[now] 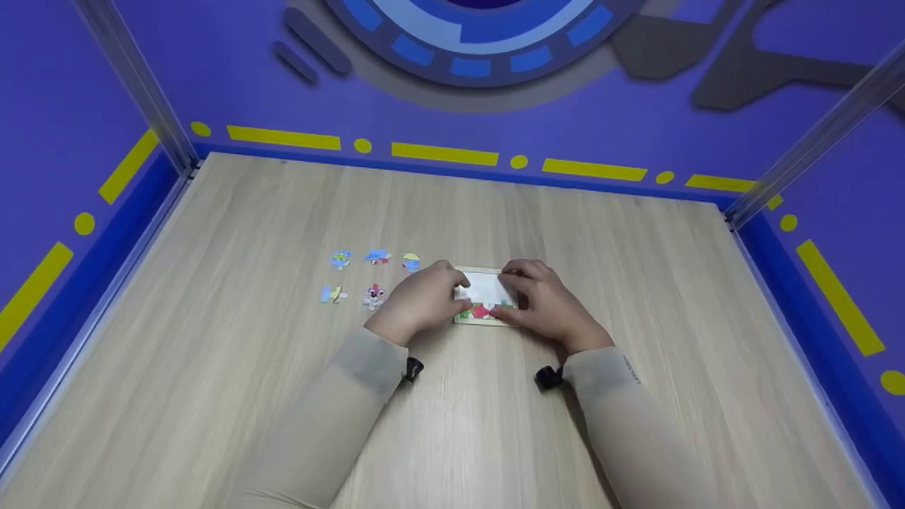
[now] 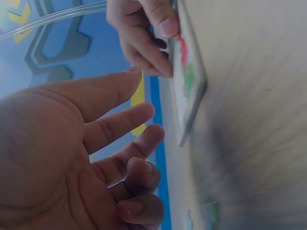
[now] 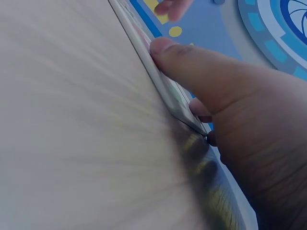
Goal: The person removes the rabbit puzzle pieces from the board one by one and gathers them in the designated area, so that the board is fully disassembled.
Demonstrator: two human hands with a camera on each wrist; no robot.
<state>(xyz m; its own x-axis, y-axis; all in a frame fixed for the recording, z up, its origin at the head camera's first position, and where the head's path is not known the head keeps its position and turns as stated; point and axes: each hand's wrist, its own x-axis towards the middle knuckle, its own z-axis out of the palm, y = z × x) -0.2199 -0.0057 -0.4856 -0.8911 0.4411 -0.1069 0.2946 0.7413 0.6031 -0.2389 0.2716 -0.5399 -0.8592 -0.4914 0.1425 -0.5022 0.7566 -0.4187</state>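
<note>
A small, shallow puzzle tray [image 1: 483, 284] with a pale rim lies between both hands. Red and green picture pieces [image 1: 481, 311] line its near side; the rest of its visible bottom is white. My left hand [image 1: 423, 298] hovers at the tray's left end, and in the left wrist view its loosely bent fingers [image 2: 144, 139] hold nothing and are apart from the tray. At the other end my right hand [image 1: 550, 305] grips the tray, its thumb [image 3: 192, 62] on the near side and its other fingers around the right end, partly hidden.
Several loose jigsaw pieces lie in two rows left of the tray, among them a blue and green one [image 1: 341, 259], a blue and red one [image 1: 377, 256] and one with a cartoon face [image 1: 374, 294]. Blue walls [image 1: 452, 127] bound the wooden table [image 1: 283, 212].
</note>
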